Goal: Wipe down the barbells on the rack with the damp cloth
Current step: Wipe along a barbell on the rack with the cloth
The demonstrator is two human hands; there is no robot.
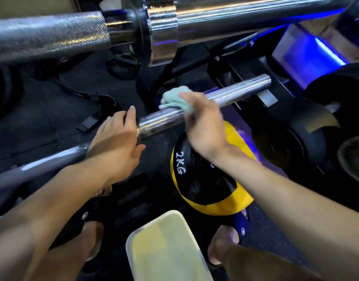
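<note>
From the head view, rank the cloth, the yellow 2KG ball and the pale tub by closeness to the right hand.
1. Cloth: gripped by the right hand on the lower barbell.
2. Yellow 2KG ball: just below the wrist.
3. Pale tub: bottom centre, between the feet.

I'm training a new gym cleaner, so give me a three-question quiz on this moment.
1. True or false: the right hand presses the cloth on the lower barbell.
2. Which marking is on the yellow and black ball? A) 5KG B) 2KG C) 10KG
3. Fill in: the left hand rests on the lower barbell where the thin shaft meets the ____ sleeve.

Key: 1 true; 2 B; 3 thicker.
</note>
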